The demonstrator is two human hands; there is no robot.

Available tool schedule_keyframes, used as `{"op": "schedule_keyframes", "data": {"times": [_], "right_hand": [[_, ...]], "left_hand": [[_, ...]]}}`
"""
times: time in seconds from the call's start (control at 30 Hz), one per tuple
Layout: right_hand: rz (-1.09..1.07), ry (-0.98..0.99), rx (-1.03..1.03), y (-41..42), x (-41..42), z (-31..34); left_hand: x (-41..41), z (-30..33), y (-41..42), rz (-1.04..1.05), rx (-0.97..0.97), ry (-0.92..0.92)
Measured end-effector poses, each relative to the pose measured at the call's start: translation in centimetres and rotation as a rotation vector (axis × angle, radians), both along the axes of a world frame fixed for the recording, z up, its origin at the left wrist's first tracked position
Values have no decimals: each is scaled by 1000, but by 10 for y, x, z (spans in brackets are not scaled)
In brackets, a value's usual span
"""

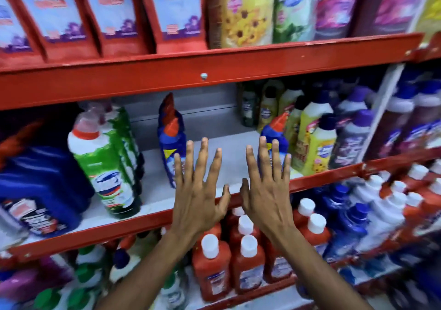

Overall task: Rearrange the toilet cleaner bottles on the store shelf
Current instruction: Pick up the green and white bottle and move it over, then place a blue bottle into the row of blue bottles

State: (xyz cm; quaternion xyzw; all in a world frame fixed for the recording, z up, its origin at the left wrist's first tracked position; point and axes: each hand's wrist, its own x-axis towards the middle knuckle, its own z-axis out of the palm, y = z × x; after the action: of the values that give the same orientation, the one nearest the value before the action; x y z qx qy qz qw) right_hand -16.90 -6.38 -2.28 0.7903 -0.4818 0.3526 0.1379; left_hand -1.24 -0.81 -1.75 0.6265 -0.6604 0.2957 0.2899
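Note:
Two blue toilet cleaner bottles with angled red caps stand on the white middle shelf point(224, 150): one to the left point(170, 140), one to the right point(274, 135), with a bare gap between them. My left hand point(199, 190) is raised with fingers spread, its fingertips overlapping the left bottle's lower part. My right hand point(267, 188) is spread the same way in front of the right bottle. Neither hand holds anything. Both are level with the shelf's red front rail point(152, 221).
Green bottles point(107, 166) and a big blue jug point(40, 185) stand left on the same shelf; yellow and purple bottles point(319, 147) stand to the right. Red pouches point(176, 11) fill the shelf above. Red bottles with white caps point(212, 269) sit below.

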Motion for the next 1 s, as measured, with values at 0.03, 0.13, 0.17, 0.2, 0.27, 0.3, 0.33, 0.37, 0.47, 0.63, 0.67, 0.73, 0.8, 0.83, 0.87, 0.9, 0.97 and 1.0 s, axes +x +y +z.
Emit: {"op": "schedule_keyframes", "data": {"times": [0.03,0.13,0.17,0.2,0.27,0.3,0.33,0.37,0.47,0.63,0.67,0.73,0.8,0.83,0.87,0.9,0.97,1.0], "right_hand": [[-2,-14,2,-5,-10,-2],[24,-121,71,-20,-37,-6],[49,-188,116,-25,-42,-8],[76,-271,177,-29,-48,-9],[148,-448,319,-41,-58,-10],[188,-522,383,-47,-61,-10],[226,-572,426,-52,-63,-9],[255,-601,446,-57,-66,-8],[270,-634,461,-66,-69,-4],[316,-696,490,-54,-52,2],[340,-708,497,-47,-45,3],[397,-720,501,-32,-25,6],[463,-730,512,-19,1,9],[496,-735,520,-13,13,11],[530,-729,527,-6,27,13],[557,-714,530,0,41,14],[588,-674,533,9,66,14],[594,-655,539,13,76,12]], "left_hand": [[-10,-2,-8,-21,26,9],[-39,-7,-32,-86,111,66],[-45,-9,-38,-112,143,123],[-52,-10,-46,-145,176,209],[-66,-11,-60,-207,249,439],[-70,-11,-66,-234,281,552],[-75,-10,-71,-260,300,645],[-78,-9,-76,-280,306,726],[-86,-4,-84,-303,293,944],[-74,-5,-72,-274,160,1057],[-68,-5,-64,-272,133,1064],[-49,-5,-46,-253,66,1053],[-27,-4,-24,-219,-11,1024],[-16,-4,-15,-198,-42,1016],[-4,-4,-5,-171,-68,1015],[8,-4,4,-139,-90,1015],[31,-7,18,-75,-121,1012],[41,-9,22,-51,-129,1009]]}}
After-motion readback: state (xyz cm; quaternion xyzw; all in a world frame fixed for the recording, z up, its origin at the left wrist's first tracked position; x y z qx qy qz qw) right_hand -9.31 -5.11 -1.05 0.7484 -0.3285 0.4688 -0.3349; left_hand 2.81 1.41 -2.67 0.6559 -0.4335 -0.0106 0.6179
